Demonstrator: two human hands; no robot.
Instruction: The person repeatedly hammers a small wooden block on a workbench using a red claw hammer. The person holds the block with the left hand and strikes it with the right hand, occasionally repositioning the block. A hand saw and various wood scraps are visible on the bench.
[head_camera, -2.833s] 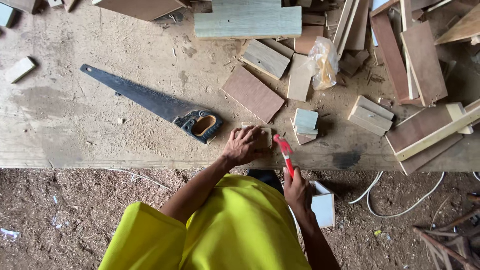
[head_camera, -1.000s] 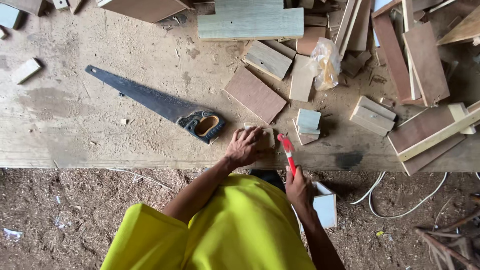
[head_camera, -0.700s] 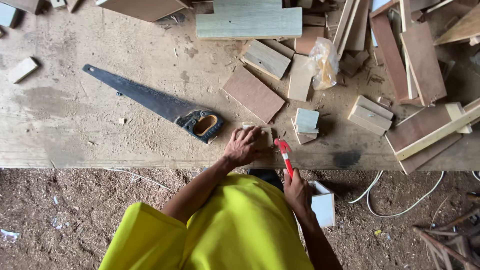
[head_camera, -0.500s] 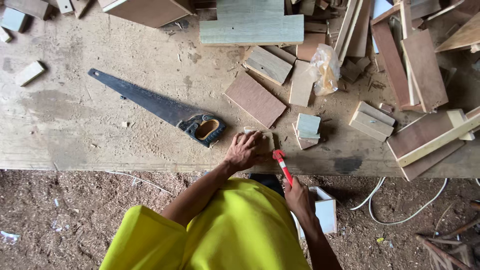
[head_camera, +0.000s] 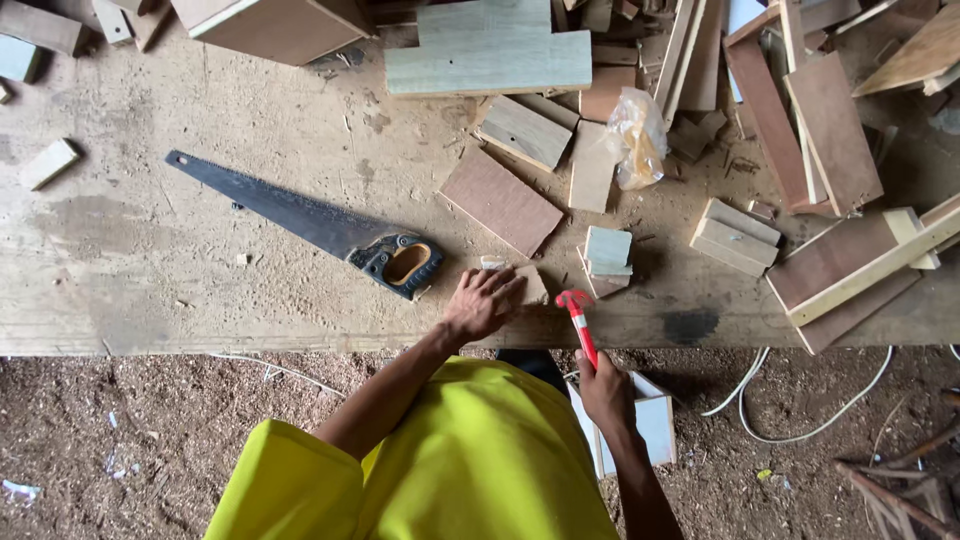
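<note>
- The left hand (head_camera: 483, 303) is pressing flat, fingers spread, on a small pale wooden block (head_camera: 527, 285) near the front edge of the worn wooden workbench (head_camera: 150, 270).
- The right hand (head_camera: 604, 388) is gripping a red-handled tool (head_camera: 578, 322), its head just right of that block.
- A black-bladed handsaw (head_camera: 310, 226) is lying just left of the block.

Handsaw (head_camera: 300, 225) lies on workbench (head_camera: 150, 290), left of stacked blocks (head_camera: 607, 260).

Worn wooden workbench (head_camera: 150, 270): handsaw (head_camera: 310, 225), wood offcuts (head_camera: 500, 200), plastic bag (head_camera: 637, 137), apparently sawdust.
</note>
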